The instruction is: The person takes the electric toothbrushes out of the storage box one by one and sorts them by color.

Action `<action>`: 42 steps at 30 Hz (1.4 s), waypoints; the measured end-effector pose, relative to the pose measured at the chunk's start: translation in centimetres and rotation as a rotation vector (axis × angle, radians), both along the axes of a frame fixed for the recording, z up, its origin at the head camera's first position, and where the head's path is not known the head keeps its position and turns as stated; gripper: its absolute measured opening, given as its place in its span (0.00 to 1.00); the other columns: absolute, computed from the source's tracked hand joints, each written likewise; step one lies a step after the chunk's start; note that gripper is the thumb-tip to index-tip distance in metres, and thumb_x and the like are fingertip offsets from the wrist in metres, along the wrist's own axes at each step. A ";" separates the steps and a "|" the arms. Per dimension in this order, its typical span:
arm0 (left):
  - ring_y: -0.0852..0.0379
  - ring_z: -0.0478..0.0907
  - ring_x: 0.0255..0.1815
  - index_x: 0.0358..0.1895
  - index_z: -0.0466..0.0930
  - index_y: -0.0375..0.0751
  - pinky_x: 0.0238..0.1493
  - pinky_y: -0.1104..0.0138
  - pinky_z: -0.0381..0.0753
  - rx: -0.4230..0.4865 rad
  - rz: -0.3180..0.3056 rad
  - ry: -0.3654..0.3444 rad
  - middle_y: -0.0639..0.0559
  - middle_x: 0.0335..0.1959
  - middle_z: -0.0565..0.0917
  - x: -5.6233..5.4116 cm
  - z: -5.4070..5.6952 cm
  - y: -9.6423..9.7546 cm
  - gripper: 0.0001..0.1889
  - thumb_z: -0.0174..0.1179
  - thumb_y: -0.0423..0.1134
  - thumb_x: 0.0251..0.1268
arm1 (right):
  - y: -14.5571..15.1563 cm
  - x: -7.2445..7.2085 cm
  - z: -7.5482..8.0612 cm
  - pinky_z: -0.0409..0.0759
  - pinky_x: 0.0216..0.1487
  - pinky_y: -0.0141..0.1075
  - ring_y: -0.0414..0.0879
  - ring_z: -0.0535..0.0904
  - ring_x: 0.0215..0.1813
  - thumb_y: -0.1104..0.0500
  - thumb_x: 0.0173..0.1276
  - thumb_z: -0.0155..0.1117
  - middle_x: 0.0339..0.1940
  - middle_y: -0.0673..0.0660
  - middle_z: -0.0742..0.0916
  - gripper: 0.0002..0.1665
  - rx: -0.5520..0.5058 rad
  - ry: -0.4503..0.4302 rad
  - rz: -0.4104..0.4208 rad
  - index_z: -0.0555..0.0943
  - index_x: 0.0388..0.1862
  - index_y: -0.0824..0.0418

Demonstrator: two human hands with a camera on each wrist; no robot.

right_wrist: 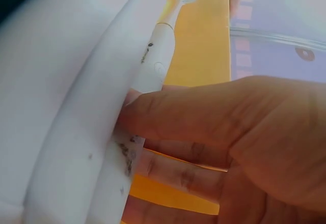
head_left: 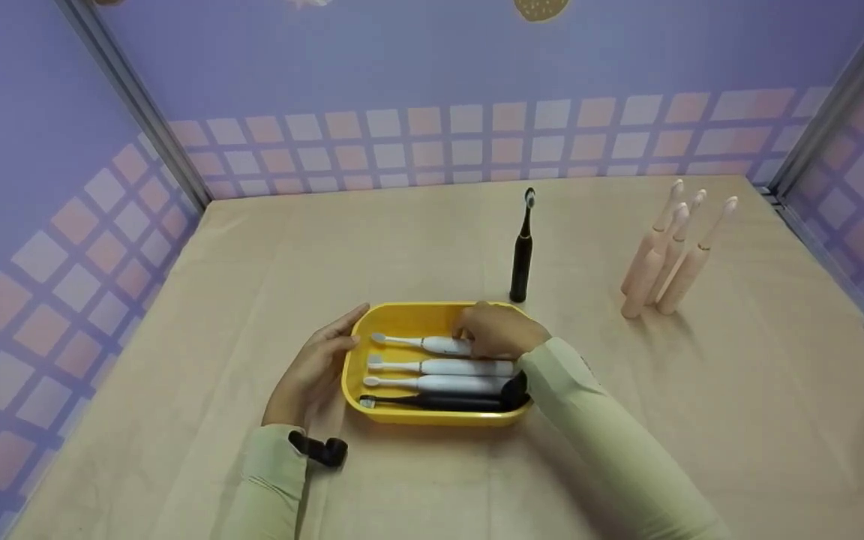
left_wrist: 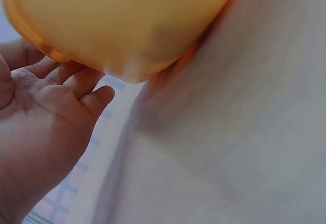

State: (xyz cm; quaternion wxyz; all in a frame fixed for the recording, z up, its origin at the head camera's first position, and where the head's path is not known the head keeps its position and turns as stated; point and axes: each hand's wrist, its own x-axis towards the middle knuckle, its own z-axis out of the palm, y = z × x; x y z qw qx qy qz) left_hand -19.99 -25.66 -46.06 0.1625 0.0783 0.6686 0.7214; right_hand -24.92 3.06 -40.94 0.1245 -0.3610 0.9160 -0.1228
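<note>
A yellow plastic box (head_left: 432, 418) holds three white electric toothbrushes and a black electric toothbrush (head_left: 447, 402), laid side by side with heads to the left. My left hand (head_left: 319, 364) grips the box at its left end, thumb at the rim; in the left wrist view its fingers lie along the outer wall. Inside the box, my right hand (head_left: 503, 330) holds the rearmost white electric toothbrush (head_left: 439, 345) by its handle. The right wrist view shows the thumb and fingers on either side of that handle, beside another white toothbrush (right_wrist: 91, 91).
Behind the box a black electric toothbrush (head_left: 522, 262) stands upright on the cloth-covered table (head_left: 252, 255). Several pale pink electric toothbrushes (head_left: 683, 277) stand grouped at the right. Patterned walls (head_left: 432, 67) enclose the table's back and sides.
</note>
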 end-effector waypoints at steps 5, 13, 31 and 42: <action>0.48 0.49 0.78 0.77 0.47 0.42 0.74 0.60 0.57 -0.002 -0.008 0.011 0.47 0.79 0.47 0.1 0.2 0.1 0.32 0.40 0.30 0.71 | 0.1 -0.2 0.0 0.79 0.43 0.42 0.48 0.77 0.41 0.70 0.54 0.63 0.38 0.54 0.86 0.19 0.002 -0.018 0.006 0.86 0.45 0.58; 0.52 0.54 0.77 0.77 0.48 0.46 0.73 0.63 0.60 0.011 -0.007 -0.010 0.48 0.79 0.49 -0.3 -0.4 -0.2 0.32 0.42 0.33 0.71 | 0.2 -0.3 0.7 0.74 0.40 0.37 0.47 0.72 0.41 0.70 0.56 0.65 0.41 0.54 0.85 0.22 -0.015 -0.112 -0.035 0.85 0.51 0.58; 0.50 0.49 0.78 0.77 0.47 0.43 0.76 0.57 0.54 0.044 0.000 -0.018 0.48 0.79 0.49 0.1 0.2 0.2 0.31 0.40 0.30 0.72 | 0.8 -0.2 2.1 0.78 0.43 0.38 0.46 0.75 0.41 0.69 0.57 0.65 0.40 0.52 0.85 0.21 -0.087 -0.150 -0.041 0.84 0.50 0.57; 0.52 0.52 0.78 0.77 0.51 0.44 0.74 0.61 0.57 0.031 0.026 -0.025 0.50 0.78 0.52 -0.1 0.2 0.2 0.30 0.40 0.30 0.72 | 2.4 0.0 2.4 0.70 0.34 0.33 0.45 0.70 0.34 0.68 0.57 0.64 0.31 0.52 0.82 0.20 -0.190 -0.090 0.016 0.83 0.50 0.59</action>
